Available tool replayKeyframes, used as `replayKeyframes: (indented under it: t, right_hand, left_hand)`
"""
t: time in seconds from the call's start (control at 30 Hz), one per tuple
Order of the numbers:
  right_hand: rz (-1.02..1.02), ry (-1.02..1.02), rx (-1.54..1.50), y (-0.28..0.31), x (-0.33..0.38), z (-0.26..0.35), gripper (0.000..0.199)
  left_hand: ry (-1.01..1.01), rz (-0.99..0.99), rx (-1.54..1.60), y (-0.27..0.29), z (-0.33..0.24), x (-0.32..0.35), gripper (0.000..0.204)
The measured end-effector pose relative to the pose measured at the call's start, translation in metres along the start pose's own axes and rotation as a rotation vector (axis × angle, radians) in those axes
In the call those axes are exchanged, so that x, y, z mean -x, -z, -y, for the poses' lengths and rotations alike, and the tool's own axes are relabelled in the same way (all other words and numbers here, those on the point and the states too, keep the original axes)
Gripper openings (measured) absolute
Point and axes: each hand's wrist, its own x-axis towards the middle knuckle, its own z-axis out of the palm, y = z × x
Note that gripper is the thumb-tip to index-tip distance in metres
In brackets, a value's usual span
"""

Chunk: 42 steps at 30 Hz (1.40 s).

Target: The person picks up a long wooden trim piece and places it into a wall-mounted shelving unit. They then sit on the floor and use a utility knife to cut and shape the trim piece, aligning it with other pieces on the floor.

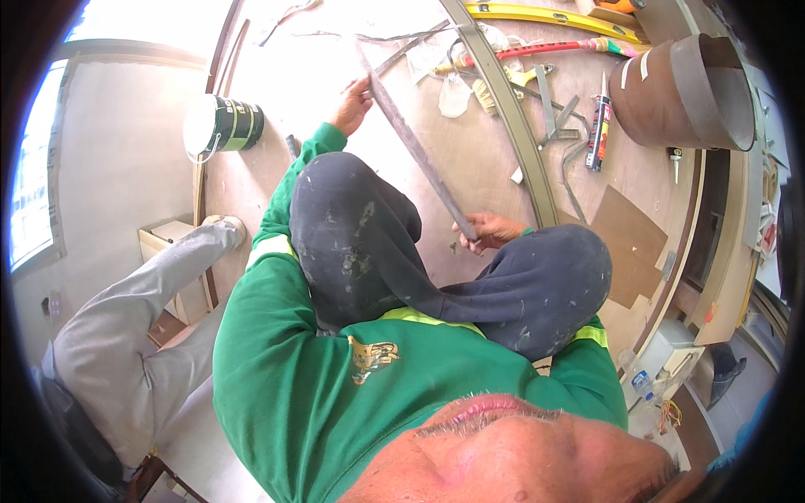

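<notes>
A long, flat, dark grey strip (417,151) slants across the space in front of my knees. My left hand (352,107) grips it near its far upper part, fingers curled at its edge. Its near end is pinched by my right hand (493,229), low and beside my right knee. To the right of the strip, a long olive-grey curved bar (520,138) runs from the far edge down behind my right knee. Another thin dark strip (412,49) lies beyond my left hand.
A dark green bucket (239,124) lies on its side at left, near a person in grey trousers (126,335). Rightward are a yellow level (558,18), paintbrush (485,96), sealant cartridge (599,132), rolled brown sheet (658,92), brown board pieces (625,239) and plastic bottle (642,384).
</notes>
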Motion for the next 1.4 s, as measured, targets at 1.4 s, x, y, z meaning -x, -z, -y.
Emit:
replayKeyframes:
  t: [1.4]
  right_hand:
    - [-0.094, 0.494, -0.228, 0.007, 0.080, 0.043, 0.049]
  left_hand:
    - [0.141, -0.390, -0.682, 0.066, 0.052, -0.007, 0.036]
